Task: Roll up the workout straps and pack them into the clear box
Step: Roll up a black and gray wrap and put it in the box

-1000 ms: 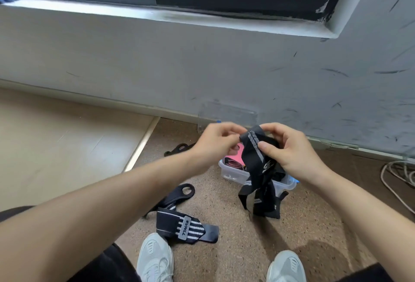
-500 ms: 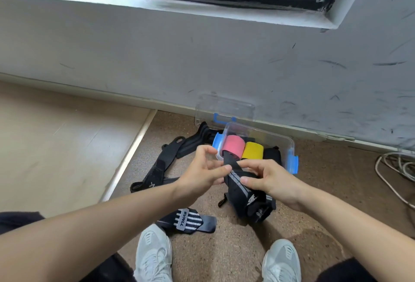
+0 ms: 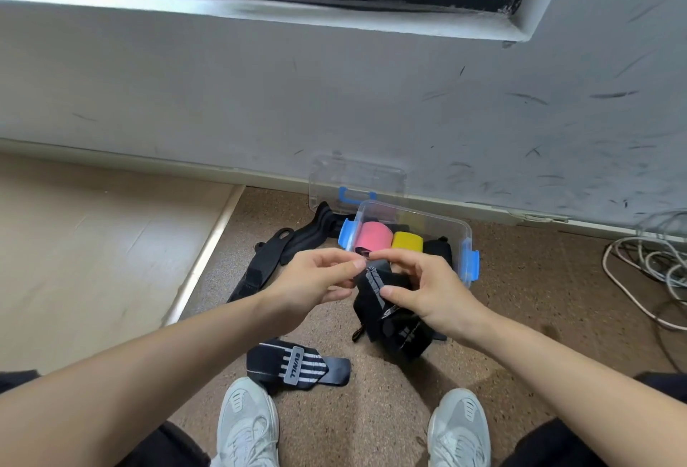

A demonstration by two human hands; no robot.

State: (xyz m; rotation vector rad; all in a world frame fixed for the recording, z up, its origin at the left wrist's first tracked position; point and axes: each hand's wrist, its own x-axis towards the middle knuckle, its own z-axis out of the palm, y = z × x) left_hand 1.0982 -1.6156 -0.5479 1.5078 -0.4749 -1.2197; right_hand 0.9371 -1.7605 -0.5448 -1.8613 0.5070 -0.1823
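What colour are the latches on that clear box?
Blue. The latches sit one at each end of the clear box, seen best in the head view.

The left hand and right hand are covering parts of the black strap. The right hand is hiding most of a black roll in the clear box. White cables are running off the right edge.
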